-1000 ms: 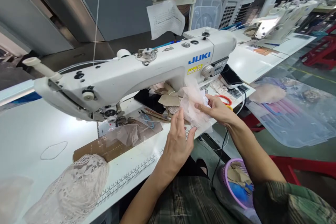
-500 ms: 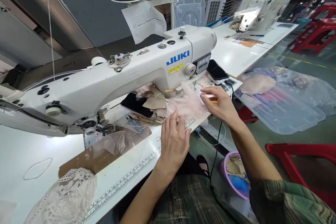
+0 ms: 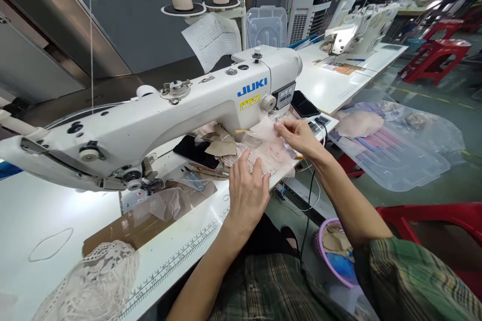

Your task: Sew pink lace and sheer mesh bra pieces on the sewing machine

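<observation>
My right hand (image 3: 300, 136) pinches the edge of a sheer pale-pink fabric piece (image 3: 264, 129) between thumb and fingertips, lifting it a little beside the sewing machine (image 3: 211, 109). More thin pink fabric (image 3: 276, 156) lies below it on the table. My left hand (image 3: 246, 186) rests open, fingers spread, at the near edge of the pile, its fingertips touching a gathered lace strip (image 3: 238, 155). Brown paper scraps (image 3: 221, 146) sit just behind the lace. To the left are a black phone (image 3: 191, 150) and small blue-handled thread snips (image 3: 195, 181).
A bundle of cream lace (image 3: 96, 281) lies at the table's front left, near brown cardboard (image 3: 113, 234). A ruler tape (image 3: 181, 256) runs along the front edge. Another phone (image 3: 304, 104) lies right of the machine. A purple-rimmed bin (image 3: 324, 248) and red stool (image 3: 433, 215) stand on the floor.
My right hand has moved left and slightly up, and now raises the pale-pink fabric's edge. My left hand stays nearly in place. The view has shifted slightly.
</observation>
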`<state>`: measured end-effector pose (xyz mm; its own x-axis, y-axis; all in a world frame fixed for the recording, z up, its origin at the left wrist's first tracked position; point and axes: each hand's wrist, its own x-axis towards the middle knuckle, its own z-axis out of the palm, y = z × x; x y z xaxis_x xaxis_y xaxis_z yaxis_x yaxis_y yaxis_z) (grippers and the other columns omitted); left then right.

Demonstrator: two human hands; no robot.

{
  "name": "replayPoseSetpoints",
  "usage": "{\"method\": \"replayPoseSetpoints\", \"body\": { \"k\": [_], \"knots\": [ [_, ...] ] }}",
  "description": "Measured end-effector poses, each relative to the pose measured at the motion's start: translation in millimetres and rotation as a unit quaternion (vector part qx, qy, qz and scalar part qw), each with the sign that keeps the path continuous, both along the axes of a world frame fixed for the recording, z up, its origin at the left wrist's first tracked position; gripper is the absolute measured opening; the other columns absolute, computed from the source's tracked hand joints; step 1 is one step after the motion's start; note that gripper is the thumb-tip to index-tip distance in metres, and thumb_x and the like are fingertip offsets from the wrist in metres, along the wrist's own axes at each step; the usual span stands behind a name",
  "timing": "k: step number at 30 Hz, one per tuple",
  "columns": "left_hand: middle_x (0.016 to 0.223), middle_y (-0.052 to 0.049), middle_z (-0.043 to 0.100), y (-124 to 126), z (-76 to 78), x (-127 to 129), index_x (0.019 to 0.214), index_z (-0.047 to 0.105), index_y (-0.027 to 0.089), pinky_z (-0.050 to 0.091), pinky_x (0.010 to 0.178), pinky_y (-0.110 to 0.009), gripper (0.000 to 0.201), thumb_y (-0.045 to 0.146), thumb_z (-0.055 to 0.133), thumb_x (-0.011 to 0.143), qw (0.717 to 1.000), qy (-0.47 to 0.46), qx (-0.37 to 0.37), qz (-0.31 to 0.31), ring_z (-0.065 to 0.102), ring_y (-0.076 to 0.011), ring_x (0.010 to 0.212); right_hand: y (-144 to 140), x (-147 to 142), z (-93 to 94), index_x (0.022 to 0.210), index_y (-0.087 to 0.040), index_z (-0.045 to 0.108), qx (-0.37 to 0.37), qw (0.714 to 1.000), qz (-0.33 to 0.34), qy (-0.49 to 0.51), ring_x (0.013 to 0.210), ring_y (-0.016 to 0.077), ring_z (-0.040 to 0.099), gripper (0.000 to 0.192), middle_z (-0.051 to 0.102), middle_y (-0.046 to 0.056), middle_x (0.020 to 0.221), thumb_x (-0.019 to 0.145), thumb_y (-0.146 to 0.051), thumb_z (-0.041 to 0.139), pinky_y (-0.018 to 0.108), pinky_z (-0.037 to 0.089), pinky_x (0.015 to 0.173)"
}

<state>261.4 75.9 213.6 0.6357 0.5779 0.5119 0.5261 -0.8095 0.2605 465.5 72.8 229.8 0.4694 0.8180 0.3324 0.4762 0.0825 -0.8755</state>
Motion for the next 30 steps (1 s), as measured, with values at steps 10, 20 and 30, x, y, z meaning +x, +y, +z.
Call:
{"method": "replayPoseSetpoints", "body": {
  "k": [10,20,30],
  "knots": [
    [0.127,-0.016,0.060,12.9,-3.0,13.5,0.123,0.057,0.013,0.044,0.096,-0.046,0.035,0.011,0.051,0.088,0.997,0.065,0.009,-0.035,0.056,-0.0286,0.113,19.7,15.0,21.3,0.067,-0.025,0.048,0.094,0.984,-0.012,0.154,0.054,0.0148,0.046,0.055,0.050,-0.001,0.057,0.068,-0.077,0.063,0.027,0.038,0.049],
    [0.118,-0.014,0.063,24.1,-6.0,16.7,0.096,0.068,0.015,0.044,0.091,-0.042,0.017,0.016,0.052,0.091,1.000,0.004,-0.021,0.015,0.059,-0.0261,0.107,17.8,9.8,0.3,0.077,-0.023,0.055,0.114,0.982,-0.052,0.143,0.062,0.0157,0.058,0.042,0.062,0.000,0.067,0.065,-0.059,0.075,0.028,0.047,0.056],
    [0.123,-0.013,0.066,23.5,-10.6,28.5,0.114,0.064,0.016,0.036,0.105,-0.057,0.030,0.013,0.056,0.086,0.983,-0.090,-0.162,-0.009,0.059,-0.0292,0.117,15.7,-4.7,-2.3,0.087,-0.023,0.058,0.158,0.971,-0.055,0.169,0.066,0.0132,0.057,0.049,0.062,-0.001,0.076,0.063,-0.062,0.076,0.025,0.051,0.058]
  ]
}}
